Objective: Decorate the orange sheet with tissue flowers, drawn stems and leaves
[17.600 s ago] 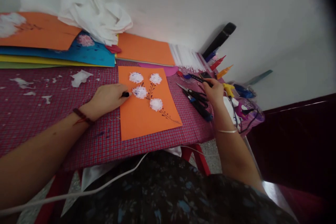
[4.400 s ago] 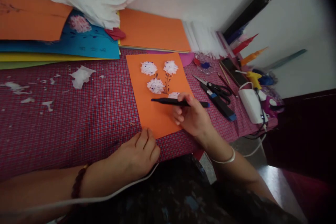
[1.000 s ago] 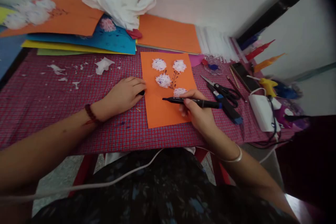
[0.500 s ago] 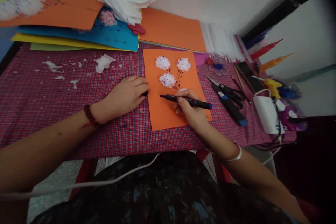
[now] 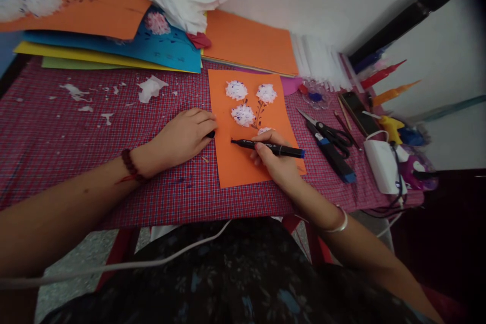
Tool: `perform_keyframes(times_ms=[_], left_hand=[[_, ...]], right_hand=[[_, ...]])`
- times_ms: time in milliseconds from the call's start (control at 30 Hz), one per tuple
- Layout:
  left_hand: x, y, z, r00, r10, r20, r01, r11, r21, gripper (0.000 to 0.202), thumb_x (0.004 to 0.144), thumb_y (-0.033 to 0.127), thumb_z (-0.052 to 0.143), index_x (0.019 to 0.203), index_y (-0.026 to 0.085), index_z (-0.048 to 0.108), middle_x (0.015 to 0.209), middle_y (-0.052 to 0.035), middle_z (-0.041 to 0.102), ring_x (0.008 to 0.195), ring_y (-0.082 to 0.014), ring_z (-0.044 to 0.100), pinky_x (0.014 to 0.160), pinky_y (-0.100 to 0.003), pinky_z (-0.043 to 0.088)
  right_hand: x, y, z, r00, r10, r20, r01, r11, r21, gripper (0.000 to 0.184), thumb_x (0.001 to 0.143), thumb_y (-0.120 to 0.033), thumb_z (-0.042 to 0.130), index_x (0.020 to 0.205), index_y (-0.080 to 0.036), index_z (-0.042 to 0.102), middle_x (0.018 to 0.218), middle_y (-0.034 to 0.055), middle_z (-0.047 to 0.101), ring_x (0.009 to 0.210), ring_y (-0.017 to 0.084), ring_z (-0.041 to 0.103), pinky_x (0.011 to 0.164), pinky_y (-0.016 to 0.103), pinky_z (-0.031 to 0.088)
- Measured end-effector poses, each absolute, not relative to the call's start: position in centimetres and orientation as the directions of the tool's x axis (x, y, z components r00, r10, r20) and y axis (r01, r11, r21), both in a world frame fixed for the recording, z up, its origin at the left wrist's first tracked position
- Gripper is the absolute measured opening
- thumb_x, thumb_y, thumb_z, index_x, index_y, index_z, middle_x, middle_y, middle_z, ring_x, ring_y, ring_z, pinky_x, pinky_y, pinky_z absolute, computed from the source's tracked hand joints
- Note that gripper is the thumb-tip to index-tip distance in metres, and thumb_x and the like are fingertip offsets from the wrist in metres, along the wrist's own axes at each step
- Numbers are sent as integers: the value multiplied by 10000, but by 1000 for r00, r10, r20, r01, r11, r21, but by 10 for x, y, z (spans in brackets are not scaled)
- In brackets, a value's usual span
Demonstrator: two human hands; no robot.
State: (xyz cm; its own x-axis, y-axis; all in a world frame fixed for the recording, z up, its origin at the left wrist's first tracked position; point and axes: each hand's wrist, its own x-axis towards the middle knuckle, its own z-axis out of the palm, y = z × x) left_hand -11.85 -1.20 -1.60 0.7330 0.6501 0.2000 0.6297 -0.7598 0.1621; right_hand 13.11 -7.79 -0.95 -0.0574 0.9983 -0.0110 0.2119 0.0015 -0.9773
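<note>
An orange sheet of paper (image 5: 235,169) with several white fluffy paper flowers (image 5: 243,115) lies on the checked cloth in front of me. Drawn dark stems and small leaves (image 5: 259,112) run between the flowers. My right hand (image 5: 275,157) grips a black marker (image 5: 283,150) with a blue end, its tip touching the lower left part of the sheet. A small dark mark shows at that tip. Beside the sheet's left edge rests my left hand (image 5: 186,136), fingers curled round a small black marker cap (image 5: 210,134). The hand partly covers the cap.
Scissors (image 5: 330,134) and a blue-black cutter (image 5: 336,159) lie right of the sheet. Farther right are a phone (image 5: 360,114) and a white adapter (image 5: 384,164) with cables. Torn white paper scraps (image 5: 151,88) lie at left. Coloured sheets (image 5: 114,55) are stacked behind.
The marker tip has moved slightly down, and a small dark mark now shows at it on the orange sheet. My left hand has stayed in place; the view has shifted slightly.
</note>
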Motion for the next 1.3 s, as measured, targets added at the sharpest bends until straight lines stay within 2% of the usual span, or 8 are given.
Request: perform_keyframes(times_ms=[167, 433, 733, 1033, 1300], left_hand=[[-118, -12, -15, 727, 661, 186, 635, -750, 183, 352, 991, 264, 394, 1181, 119, 652, 1292, -140, 640, 1207, -287, 573, 1080, -448, 441], [-117, -12, -14, 725, 666, 174, 642, -746, 179, 372, 998, 276, 380, 1193, 115, 652, 1298, -141, 637, 1208, -288, 571, 1086, -453, 437], [-118, -12, -14, 726, 670, 157, 645, -742, 184, 364, 990, 270, 392, 1200, 114, 645, 1304, -137, 632, 1219, -282, 563, 1101, -437, 421], [-117, -12, -14, 718, 675, 167, 639, -736, 224, 343, 980, 257, 405, 1187, 132, 648, 1303, -141, 635, 1219, -291, 564, 1088, -465, 431], [-118, -11, -14, 724, 671, 161, 638, -739, 214, 352, 974, 263, 400, 1195, 134, 643, 1315, -137, 631, 1226, -292, 562, 1090, -469, 431]], right_hand=[[132, -77, -12, -19, 1000, -2, 210, 2, -978, 125, 853, -324, 600, 906, -211, 593, 644, -27, 633, 494, 100, 561, 508, 287, 436], [131, -78, -8, -52, 998, -36, 224, -23, -974, 130, 837, -338, 589, 872, -213, 585, 622, -28, 631, 497, 106, 555, 514, 293, 440], [135, -78, -12, 14, 999, -40, 197, -42, -979, 170, 834, -384, 574, 887, -223, 576, 600, -41, 627, 460, 90, 528, 481, 277, 410], [135, -81, -9, -57, 998, -37, 238, -22, -971, 115, 846, -327, 600, 874, -215, 599, 610, -31, 625, 503, 105, 554, 518, 288, 440], [135, -85, -14, 20, 996, 85, 200, 80, -977, 106, 890, -327, 599, 919, -226, 596, 662, -32, 621, 517, 110, 571, 532, 294, 461]])
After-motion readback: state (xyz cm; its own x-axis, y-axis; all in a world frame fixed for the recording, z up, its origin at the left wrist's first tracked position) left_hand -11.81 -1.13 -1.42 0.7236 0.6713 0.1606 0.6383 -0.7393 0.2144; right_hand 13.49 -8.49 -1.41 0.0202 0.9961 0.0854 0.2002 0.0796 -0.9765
